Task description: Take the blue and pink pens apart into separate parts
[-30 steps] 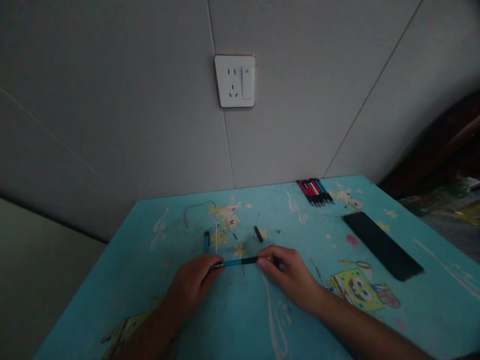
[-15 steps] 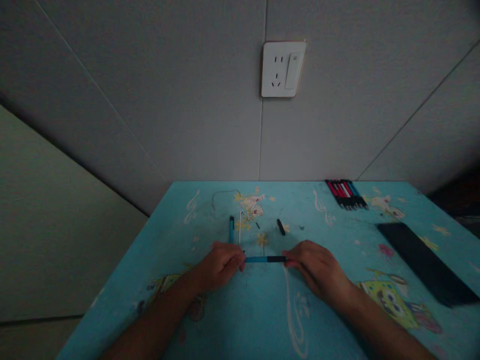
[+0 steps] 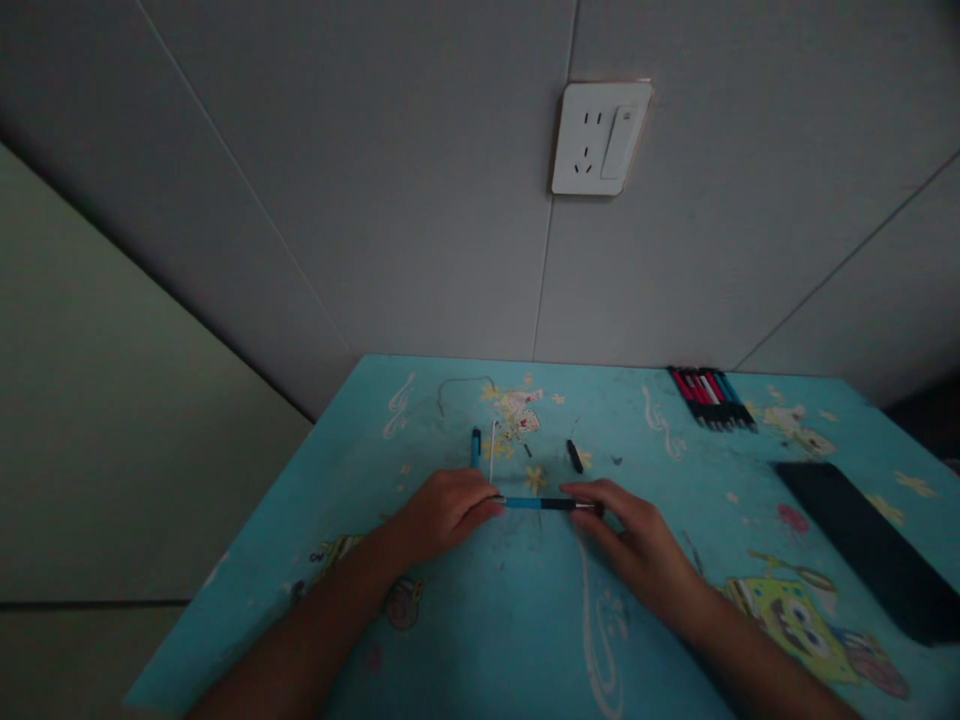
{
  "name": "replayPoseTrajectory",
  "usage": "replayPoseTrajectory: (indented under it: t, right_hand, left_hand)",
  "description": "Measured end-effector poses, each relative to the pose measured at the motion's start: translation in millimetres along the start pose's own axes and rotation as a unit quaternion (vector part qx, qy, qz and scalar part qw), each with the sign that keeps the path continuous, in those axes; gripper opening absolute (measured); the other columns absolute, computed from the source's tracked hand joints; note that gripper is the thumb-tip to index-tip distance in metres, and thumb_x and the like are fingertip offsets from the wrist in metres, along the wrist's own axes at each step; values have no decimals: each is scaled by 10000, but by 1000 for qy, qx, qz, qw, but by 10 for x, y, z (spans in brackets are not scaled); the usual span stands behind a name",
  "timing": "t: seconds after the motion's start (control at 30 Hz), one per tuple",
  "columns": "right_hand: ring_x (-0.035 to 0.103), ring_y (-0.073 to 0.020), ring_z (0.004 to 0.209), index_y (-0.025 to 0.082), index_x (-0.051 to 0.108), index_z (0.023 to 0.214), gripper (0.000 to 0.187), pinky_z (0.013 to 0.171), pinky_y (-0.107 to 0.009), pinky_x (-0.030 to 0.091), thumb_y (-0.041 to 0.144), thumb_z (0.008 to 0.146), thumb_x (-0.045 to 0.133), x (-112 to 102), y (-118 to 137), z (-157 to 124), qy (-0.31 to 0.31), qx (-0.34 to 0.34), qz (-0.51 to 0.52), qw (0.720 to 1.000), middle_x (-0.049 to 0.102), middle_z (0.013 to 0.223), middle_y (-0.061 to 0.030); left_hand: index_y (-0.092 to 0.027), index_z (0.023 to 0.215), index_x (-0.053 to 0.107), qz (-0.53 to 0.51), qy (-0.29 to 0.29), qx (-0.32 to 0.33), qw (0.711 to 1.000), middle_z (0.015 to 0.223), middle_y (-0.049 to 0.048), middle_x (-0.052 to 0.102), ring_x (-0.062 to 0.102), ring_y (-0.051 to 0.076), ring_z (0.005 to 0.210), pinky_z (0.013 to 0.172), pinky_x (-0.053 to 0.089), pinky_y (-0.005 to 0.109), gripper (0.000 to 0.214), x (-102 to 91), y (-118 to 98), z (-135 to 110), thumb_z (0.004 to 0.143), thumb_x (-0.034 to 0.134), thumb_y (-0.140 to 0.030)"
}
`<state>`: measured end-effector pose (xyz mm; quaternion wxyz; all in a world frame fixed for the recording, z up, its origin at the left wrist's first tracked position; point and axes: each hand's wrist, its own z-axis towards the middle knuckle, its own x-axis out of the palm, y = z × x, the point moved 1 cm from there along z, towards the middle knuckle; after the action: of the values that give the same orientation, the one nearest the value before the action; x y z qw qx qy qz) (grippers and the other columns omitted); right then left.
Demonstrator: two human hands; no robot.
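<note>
A blue and black pen [image 3: 525, 503] lies level between my two hands, its silver tip to the right. My left hand [image 3: 454, 507] is closed on the pen's left end. At the tip end, the thumb and fingers of my right hand [image 3: 628, 520] are on either side of the pen, loosely pinching it. Just beyond my left hand lie a blue pen part with a black end [image 3: 476, 447], partly hidden by the hand, and a thin white refill [image 3: 493, 450]. A short black piece [image 3: 574, 456] rests beyond my right hand.
Several red, white and blue pens [image 3: 712, 400] lie in a row at the back right. A dark flat panel [image 3: 870, 545] lies at the right. The table [image 3: 517, 620] has a cartoon-printed blue cover and meets a grey wall with a socket [image 3: 602, 138].
My right hand's fingers have loosened and shifted, and the pen's silver tip now shows between them. My left hand still holds the other end. The view has tilted slightly.
</note>
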<state>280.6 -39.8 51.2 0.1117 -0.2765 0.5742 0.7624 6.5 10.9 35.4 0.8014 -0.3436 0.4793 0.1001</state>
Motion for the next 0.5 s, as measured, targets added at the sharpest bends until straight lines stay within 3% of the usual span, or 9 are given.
replayPoseTrajectory:
  t: [0.13, 0.3, 0.5]
  right_hand:
    - [650, -156, 757, 230, 687, 1032, 271, 724, -268, 524, 327, 997, 437, 1, -12, 9, 15, 25, 11, 1000, 692, 822, -17]
    - [650, -195, 939, 232, 694, 1017, 168, 844, -317, 519, 289, 946, 552, 9, 12, 28, -70, -44, 4, 997, 695, 997, -62]
    - [651, -206, 920, 230, 690, 1053, 183, 821, -344, 533, 290, 943, 556, -190, -69, 77, -112, -80, -62, 988, 696, 1003, -77]
  left_hand:
    - [-175, 916, 657, 4, 3, 2, 1000, 772, 37, 638, 601, 159, 719, 680, 464, 272, 326, 1, 7, 2, 1004, 397, -352]
    - [-168, 777, 620, 0, 14, 0, 1000, 666, 17, 588, 565, 138, 629, 650, 445, 257, 403, 25, 2, -9, 1013, 329, -316]
    - [-155, 708, 583, -10, -14, -9, 1000, 633, 16, 576, 544, 127, 588, 620, 421, 249, 439, 25, 23, -14, 1015, 306, -301]
